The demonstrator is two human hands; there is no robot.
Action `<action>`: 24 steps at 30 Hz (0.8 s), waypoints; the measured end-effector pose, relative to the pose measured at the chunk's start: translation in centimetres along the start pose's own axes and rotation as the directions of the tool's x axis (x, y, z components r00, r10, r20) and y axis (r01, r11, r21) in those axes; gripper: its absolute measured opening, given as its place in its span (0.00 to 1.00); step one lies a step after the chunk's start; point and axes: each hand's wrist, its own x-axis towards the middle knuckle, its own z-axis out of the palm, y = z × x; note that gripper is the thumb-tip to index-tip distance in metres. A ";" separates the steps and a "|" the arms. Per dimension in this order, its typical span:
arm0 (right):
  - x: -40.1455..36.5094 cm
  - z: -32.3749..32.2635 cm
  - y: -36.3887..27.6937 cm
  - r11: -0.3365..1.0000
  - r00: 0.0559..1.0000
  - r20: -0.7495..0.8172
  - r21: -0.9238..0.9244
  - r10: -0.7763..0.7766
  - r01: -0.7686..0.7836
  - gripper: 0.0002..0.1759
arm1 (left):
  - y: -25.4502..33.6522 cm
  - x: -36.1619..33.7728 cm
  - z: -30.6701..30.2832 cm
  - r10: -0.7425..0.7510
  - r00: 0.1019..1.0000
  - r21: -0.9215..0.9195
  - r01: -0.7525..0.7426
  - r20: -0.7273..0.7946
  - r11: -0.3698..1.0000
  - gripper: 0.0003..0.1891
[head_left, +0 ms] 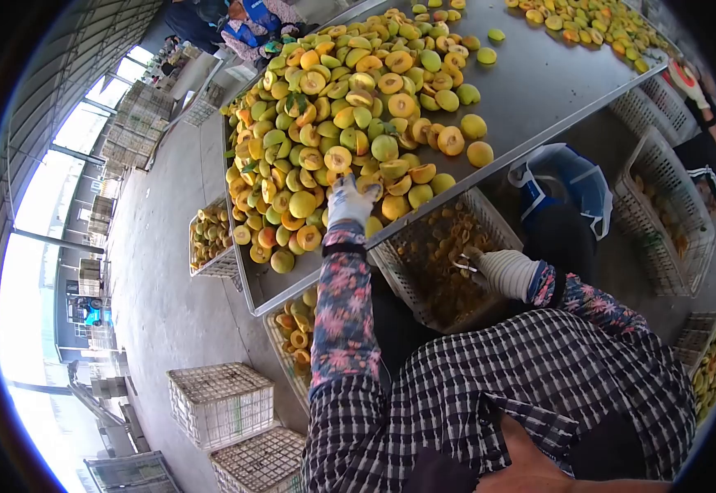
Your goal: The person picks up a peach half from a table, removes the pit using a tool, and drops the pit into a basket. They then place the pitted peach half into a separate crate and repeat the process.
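Observation:
My left hand (350,204), in a pale work glove, reaches into the pile of yellow-green peaches (317,127) on the metal table. Its thumb stands apart from its fingers, and the fingertips touch the fruit just below a cut peach half (337,158). In a striped glove, my right hand (506,272) is closed around a small metal tool (462,263) whose looped end sticks out. That hand is over a plastic crate (496,220) holding brown, wet-looking scraps. Many peaches in the pile are halved, some showing stones; others look whole.
The metal table (530,90) has a raised rim along my side. Crates of fruit (210,238) stand by its left edge and under it. Lidded-looking crates (220,403) stand at lower left. A blue-and-clear bag (563,185) and another crate (666,214) are at right. Other people work nearby.

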 end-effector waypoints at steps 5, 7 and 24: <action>-0.9 -1.9 -0.4 0.988 0.994 0.085 0.131 0.066 -0.077 0.20 | 1.6 1.2 1.3 -0.052 0.997 0.058 0.048 0.062 0.997 0.39; -0.8 -1.4 0.2 0.994 1.000 0.008 0.111 -0.015 0.014 0.22 | 2.0 0.3 -0.6 -0.115 0.984 -0.115 0.131 0.139 0.985 0.36; 2.8 -4.7 -3.7 0.481 0.764 -0.612 0.618 -0.204 0.622 0.26 | 7.1 -12.5 -0.8 0.237 0.908 -0.582 0.405 0.345 -0.706 0.22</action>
